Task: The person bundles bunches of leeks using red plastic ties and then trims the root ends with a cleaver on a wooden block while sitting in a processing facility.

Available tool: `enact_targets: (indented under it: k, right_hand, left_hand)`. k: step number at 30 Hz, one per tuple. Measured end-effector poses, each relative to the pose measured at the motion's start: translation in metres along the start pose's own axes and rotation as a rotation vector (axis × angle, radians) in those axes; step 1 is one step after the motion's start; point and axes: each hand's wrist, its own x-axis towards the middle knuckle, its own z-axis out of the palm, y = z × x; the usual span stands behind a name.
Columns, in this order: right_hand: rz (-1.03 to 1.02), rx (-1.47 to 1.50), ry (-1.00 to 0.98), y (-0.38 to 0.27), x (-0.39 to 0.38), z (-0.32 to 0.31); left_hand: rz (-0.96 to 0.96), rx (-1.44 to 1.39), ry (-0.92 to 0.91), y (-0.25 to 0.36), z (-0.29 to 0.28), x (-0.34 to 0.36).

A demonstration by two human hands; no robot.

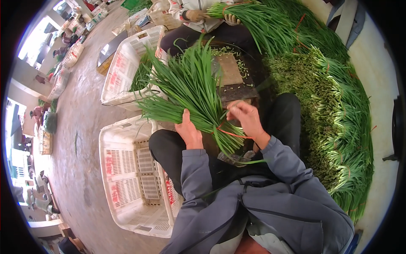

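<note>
Left hand (189, 129): closed round the bunch (190, 91) from below, thumb up against the stalks, just left of the band.
Right hand (245, 118): fingers pinched on the red band (230, 133), which stretches taut across to the stalks — it touches the bunch at its lower end.
Bunch: long green chives, held over the lap, leaves fanning up and left, pale cut ends pointing down and right.
Crates: one white crate (127, 203) at the person's left knee; a second (122, 72) beyond it with some greens inside.
Pile (338, 122): tied bunches stacked along the right — well apart from the hands.
Other person: across the board (228, 70), two hands (213, 17) on another bunch.
</note>
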Motion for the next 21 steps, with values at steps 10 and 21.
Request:
enact_targets:
  k: [10,21]
  right_hand:
    - [0.061,-0.747,0.082,0.028,0.022,-0.058]
    - [-0.492,-0.849,-0.108,-0.012,0.038,0.007]
  left_hand:
    - [0.03,0.012,-0.013,0.003,0.002,0.003]
    - [0.032,0.003,-0.079,0.004,0.011,-0.003]
